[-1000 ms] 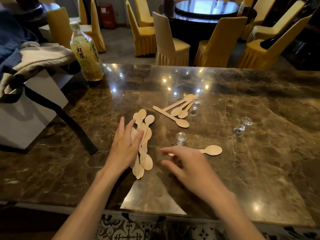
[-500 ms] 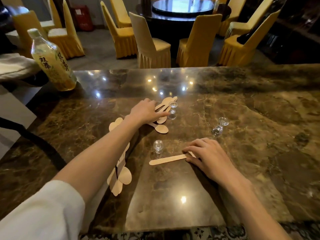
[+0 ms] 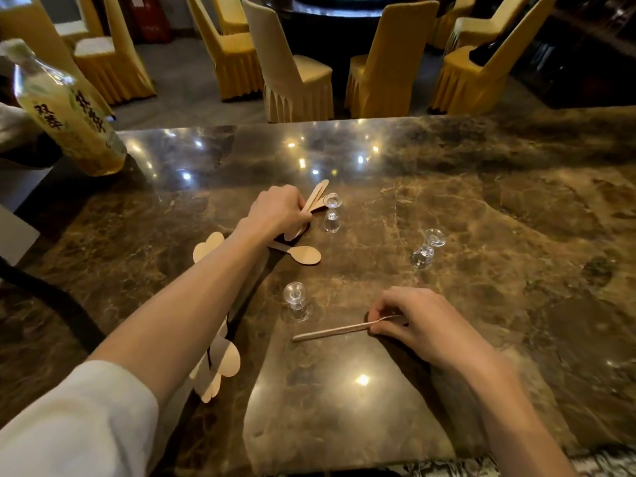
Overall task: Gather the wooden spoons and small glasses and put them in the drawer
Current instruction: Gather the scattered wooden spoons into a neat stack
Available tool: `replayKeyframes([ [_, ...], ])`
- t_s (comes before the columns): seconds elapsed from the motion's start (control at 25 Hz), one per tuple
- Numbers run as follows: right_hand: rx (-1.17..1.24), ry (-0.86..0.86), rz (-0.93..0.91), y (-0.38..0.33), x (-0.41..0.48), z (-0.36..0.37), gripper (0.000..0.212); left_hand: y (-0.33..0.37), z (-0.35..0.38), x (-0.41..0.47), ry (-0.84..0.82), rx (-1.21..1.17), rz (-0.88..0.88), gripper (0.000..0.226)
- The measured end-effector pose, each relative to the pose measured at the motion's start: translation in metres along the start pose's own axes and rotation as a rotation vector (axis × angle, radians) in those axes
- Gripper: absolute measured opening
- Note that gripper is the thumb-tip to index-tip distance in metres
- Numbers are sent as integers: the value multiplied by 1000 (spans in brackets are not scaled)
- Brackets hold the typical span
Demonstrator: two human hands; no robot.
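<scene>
On marble, right hand point(image 3: 418, 321) has tilted its spoon point(image 3: 344, 330) up (left hand point(image 3: 275, 211) still gripping).

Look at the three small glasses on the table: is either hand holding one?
No: the left hand grips wooden spoons, the right hand pinches a single spoon.

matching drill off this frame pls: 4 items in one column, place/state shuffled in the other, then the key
Items
1. left hand
2. right hand
3. bottle
4. spoon pile

States
A. stands at the far left of the counter
B. lies partly hidden under the left forearm
C. pinches the bowl end of a single spoon
D. closed around several spoons beside a glass

Pairs: 1-D, 2-C, 3-A, 4-B
</scene>
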State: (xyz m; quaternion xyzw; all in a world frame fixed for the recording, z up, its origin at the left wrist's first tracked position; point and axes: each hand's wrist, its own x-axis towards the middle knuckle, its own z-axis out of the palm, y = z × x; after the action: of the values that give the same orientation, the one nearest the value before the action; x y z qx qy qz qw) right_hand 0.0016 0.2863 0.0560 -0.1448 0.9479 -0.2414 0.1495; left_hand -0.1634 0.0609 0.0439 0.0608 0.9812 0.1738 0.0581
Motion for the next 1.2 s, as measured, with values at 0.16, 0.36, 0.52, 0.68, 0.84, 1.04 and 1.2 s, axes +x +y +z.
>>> replayKeyframes([
  [0.16,96,57,-1,1,-7,0,6,3,0,4,-5,146,30,24],
  [0.36,294,111,-56,-6,-16,-12,5,-4,-5,6,28,92,24,17],
  [0.52,571,229,-130,-31,-15,-21,12,-18,-23,-10,38,-314,-20,14],
  [0.68,770,332,-220,-71,2,-36,25,-32,-72,-45,236,-935,-136,15],
  [0.84,759,235,-256,-121,34,-43,21,-47,-94,-106,215,-1170,-161,20],
  [1.04,639,123,-219,-163,77,-30,19,-50,-50,-183,217,-1116,-56,24],
  [1.2,741,3,-89,-178,94,-3,19,-55,-22,-212,232,-1236,-94,23],
])
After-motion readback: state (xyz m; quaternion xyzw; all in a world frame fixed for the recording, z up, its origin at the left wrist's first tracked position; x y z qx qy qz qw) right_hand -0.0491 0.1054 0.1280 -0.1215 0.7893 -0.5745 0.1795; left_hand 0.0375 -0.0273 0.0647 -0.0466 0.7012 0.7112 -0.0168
